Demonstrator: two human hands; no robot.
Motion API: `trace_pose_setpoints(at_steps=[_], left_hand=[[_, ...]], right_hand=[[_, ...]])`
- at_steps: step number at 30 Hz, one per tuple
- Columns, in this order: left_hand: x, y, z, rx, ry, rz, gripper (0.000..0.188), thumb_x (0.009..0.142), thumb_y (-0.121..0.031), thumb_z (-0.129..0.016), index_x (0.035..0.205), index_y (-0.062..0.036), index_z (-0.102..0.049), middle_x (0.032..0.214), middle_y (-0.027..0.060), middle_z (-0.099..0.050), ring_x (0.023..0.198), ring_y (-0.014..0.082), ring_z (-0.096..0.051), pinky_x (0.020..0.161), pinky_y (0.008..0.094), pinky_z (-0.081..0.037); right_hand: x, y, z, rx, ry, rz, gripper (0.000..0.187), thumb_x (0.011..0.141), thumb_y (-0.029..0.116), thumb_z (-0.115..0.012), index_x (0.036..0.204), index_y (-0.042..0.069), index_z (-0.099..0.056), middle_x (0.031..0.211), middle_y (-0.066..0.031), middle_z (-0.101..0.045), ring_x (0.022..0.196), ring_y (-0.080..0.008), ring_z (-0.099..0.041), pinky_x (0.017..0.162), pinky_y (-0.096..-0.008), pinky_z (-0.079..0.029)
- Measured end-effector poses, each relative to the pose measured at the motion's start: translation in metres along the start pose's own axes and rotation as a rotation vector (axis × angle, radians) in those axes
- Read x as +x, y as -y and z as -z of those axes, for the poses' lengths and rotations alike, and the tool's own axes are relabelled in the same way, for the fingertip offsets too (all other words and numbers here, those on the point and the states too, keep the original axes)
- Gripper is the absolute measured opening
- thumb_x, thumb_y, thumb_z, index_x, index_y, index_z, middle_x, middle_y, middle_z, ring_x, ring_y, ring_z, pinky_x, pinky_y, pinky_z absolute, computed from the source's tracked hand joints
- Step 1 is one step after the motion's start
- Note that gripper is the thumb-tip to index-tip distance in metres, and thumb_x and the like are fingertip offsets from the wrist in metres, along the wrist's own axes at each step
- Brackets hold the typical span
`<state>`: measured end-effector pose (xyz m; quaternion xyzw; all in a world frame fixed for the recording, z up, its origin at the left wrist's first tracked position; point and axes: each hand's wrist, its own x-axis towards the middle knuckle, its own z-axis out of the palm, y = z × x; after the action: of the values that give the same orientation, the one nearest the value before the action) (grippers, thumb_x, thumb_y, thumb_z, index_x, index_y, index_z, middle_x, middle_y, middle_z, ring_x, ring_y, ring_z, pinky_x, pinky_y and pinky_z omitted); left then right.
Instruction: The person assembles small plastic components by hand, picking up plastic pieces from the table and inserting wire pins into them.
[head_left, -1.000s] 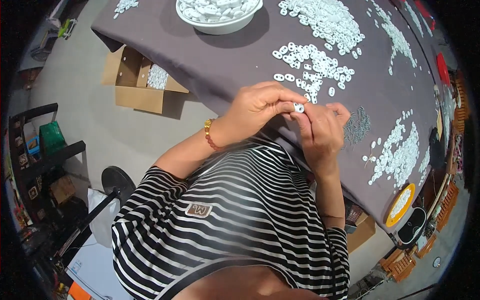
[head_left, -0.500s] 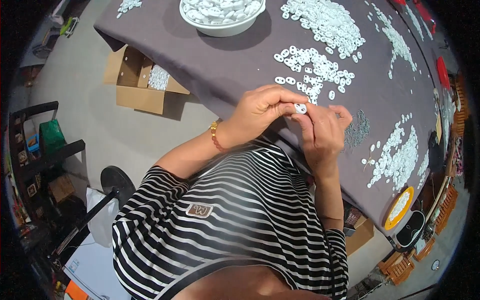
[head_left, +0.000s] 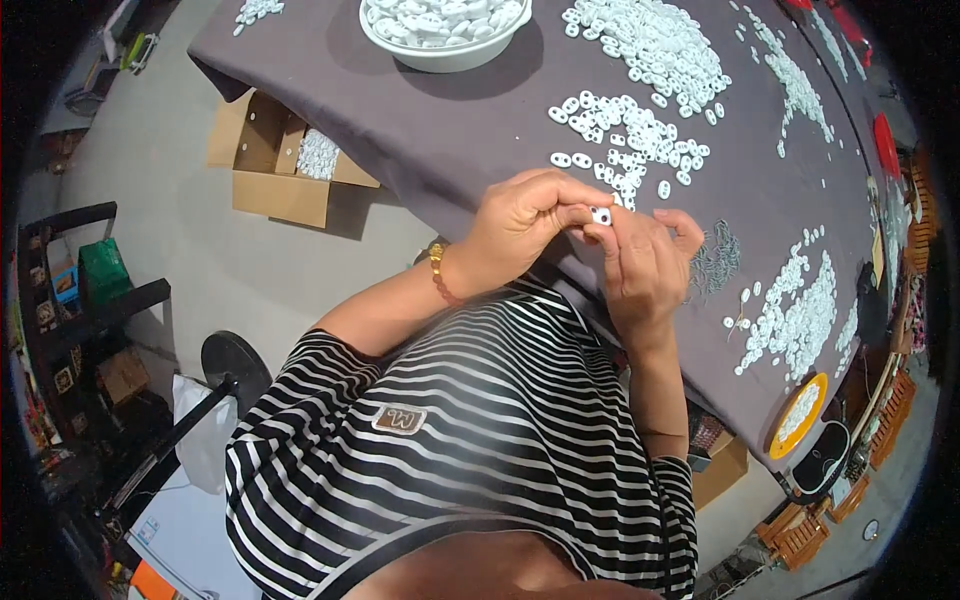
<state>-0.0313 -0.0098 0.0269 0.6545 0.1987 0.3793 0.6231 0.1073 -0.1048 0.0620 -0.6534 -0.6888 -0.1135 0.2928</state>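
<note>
Over the table's near edge, my left hand (head_left: 522, 226) pinches a small white two-holed piece (head_left: 600, 216) between thumb and fingertips. My right hand (head_left: 648, 262) meets it from the other side, its thumb and index finger closed on the same piece and its other fingers loosely curled. Two dark spots show on the held piece. Just beyond my fingers lies a loose group of similar white pieces (head_left: 640, 140). Beside my right hand is a small heap of thin grey-green pieces (head_left: 716, 258), too fine to name.
A white bowl (head_left: 450, 58) full of larger white pieces stands at the far side of the dark tablecloth (head_left: 450, 130). More white pieces form a big pile (head_left: 660, 50) and a heap at right (head_left: 800, 315). An orange plate (head_left: 777, 440) sits near the corner; an open cardboard box (head_left: 280, 198) stands on the floor.
The white piece has turned slightly between my fingertips, so its two dark spots show more plainly. Both hands stay almost in the same place.
</note>
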Motion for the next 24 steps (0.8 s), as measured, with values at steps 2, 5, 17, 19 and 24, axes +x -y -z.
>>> trace_pose_setpoints(at_steps=[2,5,17,19,24], left_hand=[[0.001,-0.001,0.000,-0.009,0.000,-0.003,0.020,0.089,0.000,-0.061,0.104,-0.0044,-0.072,0.090,0.0052,-0.067,0.083,0.0128,-0.062,0.074,0.0261,-0.050],[0.003,-0.002,0.001,-0.003,0.007,0.018,0.020,0.089,0.000,-0.060,0.104,-0.0043,-0.072,0.092,0.0058,-0.068,0.083,0.0128,-0.062,0.074,0.0260,-0.050],[0.004,-0.003,0.004,-0.136,0.060,0.056,0.016,0.092,0.001,-0.060,0.106,0.0033,-0.068,0.094,0.0088,-0.067,0.084,0.0144,-0.066,0.073,0.0251,-0.054],[0.001,-0.001,0.002,-0.165,0.044,0.054,0.017,0.094,0.000,-0.058,0.107,0.0041,-0.067,0.093,0.0087,-0.066,0.084,0.0137,-0.067,0.074,0.0246,-0.055],[0.005,-0.002,0.001,-0.288,0.057,0.125,0.019,0.097,-0.003,-0.056,0.112,0.0044,-0.065,0.095,0.0080,-0.066,0.085,0.0128,-0.068,0.076,0.0250,-0.056]], right_hand=[[-0.001,-0.001,-0.002,0.001,-0.012,0.000,0.014,0.087,0.015,-0.069,0.094,0.003,-0.070,0.083,-0.0026,-0.069,0.074,-0.0164,-0.063,0.090,-0.0387,-0.043],[-0.001,-0.001,-0.004,0.009,-0.028,0.008,0.014,0.087,0.014,-0.069,0.095,0.003,-0.070,0.084,-0.0036,-0.069,0.074,-0.0172,-0.063,0.090,-0.0392,-0.043],[-0.001,-0.007,-0.013,0.091,-0.134,0.103,0.008,0.085,0.001,-0.068,0.091,-0.003,-0.067,0.081,-0.0085,-0.066,0.073,-0.0216,-0.062,0.087,-0.0419,-0.045],[0.000,-0.006,-0.012,0.104,-0.151,0.124,0.007,0.085,0.001,-0.068,0.091,-0.003,-0.067,0.080,-0.0086,-0.066,0.073,-0.0220,-0.062,0.087,-0.0424,-0.045],[-0.002,-0.011,-0.014,0.089,-0.106,0.077,0.014,0.087,0.004,-0.067,0.099,-0.003,-0.066,0.084,-0.0085,-0.066,0.075,-0.0202,-0.062,0.095,-0.0423,-0.042]])
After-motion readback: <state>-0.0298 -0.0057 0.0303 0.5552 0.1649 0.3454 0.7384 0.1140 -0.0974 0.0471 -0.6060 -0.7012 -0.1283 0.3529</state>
